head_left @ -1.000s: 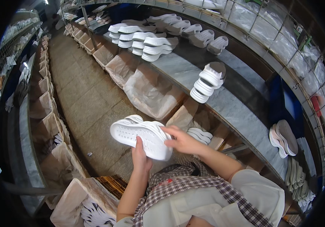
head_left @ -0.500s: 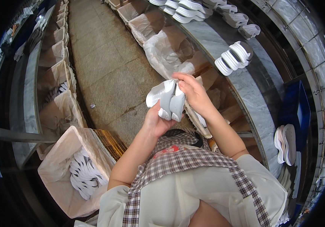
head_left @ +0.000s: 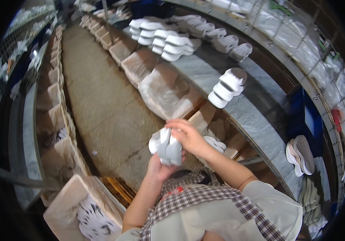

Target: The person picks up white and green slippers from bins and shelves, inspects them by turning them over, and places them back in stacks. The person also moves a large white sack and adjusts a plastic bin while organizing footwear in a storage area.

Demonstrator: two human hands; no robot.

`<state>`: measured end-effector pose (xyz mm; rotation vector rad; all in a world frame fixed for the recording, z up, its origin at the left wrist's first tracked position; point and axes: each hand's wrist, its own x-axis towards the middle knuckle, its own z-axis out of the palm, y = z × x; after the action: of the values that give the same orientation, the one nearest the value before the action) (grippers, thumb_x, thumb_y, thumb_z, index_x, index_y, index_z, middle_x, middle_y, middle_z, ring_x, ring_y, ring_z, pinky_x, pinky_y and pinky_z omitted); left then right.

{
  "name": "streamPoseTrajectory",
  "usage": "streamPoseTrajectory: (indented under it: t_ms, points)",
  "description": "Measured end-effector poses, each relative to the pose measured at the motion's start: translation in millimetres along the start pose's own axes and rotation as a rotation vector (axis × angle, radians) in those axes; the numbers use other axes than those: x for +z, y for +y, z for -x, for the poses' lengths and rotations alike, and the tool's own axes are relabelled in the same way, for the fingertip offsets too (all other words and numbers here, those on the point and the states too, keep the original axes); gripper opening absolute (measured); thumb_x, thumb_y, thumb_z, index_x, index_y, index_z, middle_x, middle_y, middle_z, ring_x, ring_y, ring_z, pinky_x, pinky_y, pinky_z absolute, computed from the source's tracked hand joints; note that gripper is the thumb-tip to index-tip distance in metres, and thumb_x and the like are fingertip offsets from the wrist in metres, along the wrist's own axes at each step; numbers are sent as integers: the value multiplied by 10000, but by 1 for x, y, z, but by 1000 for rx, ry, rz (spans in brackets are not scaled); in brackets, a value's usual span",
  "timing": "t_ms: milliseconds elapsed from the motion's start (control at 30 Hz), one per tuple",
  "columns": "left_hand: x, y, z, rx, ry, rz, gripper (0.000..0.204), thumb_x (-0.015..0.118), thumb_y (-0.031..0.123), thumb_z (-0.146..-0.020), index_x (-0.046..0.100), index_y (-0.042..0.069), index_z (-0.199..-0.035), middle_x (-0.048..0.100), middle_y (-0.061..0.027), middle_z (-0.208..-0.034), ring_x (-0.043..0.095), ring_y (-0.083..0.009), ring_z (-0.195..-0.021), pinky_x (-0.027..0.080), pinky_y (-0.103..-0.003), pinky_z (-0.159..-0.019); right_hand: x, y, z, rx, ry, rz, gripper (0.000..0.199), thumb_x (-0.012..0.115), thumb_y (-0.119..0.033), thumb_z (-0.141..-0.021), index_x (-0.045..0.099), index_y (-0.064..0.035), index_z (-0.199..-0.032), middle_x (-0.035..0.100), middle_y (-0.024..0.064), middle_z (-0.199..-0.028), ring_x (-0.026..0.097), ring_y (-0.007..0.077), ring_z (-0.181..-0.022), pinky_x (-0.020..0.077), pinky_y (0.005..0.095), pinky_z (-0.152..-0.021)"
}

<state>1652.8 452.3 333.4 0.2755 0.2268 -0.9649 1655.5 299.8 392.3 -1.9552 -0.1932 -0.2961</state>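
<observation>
A pair of slide sandals (head_left: 169,149), with white soles and light grey straps, is held together in front of my apron. My left hand (head_left: 161,166) grips them from below, its fingers mostly hidden behind the soles. Across their upper right end lies my right hand (head_left: 188,137), its fingers bent over the top and pressed close together. The picture is slightly blurred around both hands.
On the marble-topped bench (head_left: 261,144) to my right are a stack of white sandals (head_left: 226,89), rows of more sandals (head_left: 162,38) and upright soles (head_left: 301,154). Lined bins (head_left: 168,90) border the aisle. A bin (head_left: 66,209) at lower left holds white strap pieces.
My view has tilted up, so the hands and sandals appear lower and more of the far bench shows. Both hands still hold the sandals, which have turned slightly.
</observation>
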Motion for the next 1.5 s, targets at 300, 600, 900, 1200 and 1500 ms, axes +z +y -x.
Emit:
streamPoseTrajectory:
  t_ms: [300,600,900,1200,1500]
  points:
    - [-7,-1,-4,52,-9,-19,468,291,393,-983,389,81,-1318,507,-132,-1245,525,-305,-1102,447,-495,-900,-7,-4,7,-143,7,-6,329,564,-289,-848,621,-44,-1060,576,117,-1147,480,273,-1125,337,379,-977]
    - [-22,5,-13,182,-73,-39,474,372,337,-976,349,32,-1337,475,-134,-1298,487,-281,-1171,386,-428,-1004,-11,-12,11,-329,-79,21,394,472,-336,-898,586,-33,-1123,527,120,-1230,419,281,-1197,277,406,-1025]
    - [-12,15,-5,328,-170,-28,524,484,272,-939,300,8,-1353,461,-159,-1307,479,-302,-1181,389,-447,-1009,1,-11,23,321,14,-779,554,451,-284,-948,272,-11,-1395,366,117,-1391,342,215,-1286,249,343,-1069]
    - [-2,24,-1,398,-213,-214,552,563,270,-898,338,-2,-1324,490,-152,-1272,509,-293,-1149,432,-442,-974,2,-17,32,319,-148,-1005,610,456,-318,-929,242,-9,-1409,375,106,-1383,358,181,-1268,266,325,-1059]
    - [0,26,-1,457,-230,-315,469,504,248,-925,398,-37,-1283,532,-176,-1227,560,-288,-1094,483,-406,-918,-1,-14,35,226,-202,-973,701,511,-334,-869,232,14,-1409,334,130,-1406,308,210,-1299,211,343,-1081]
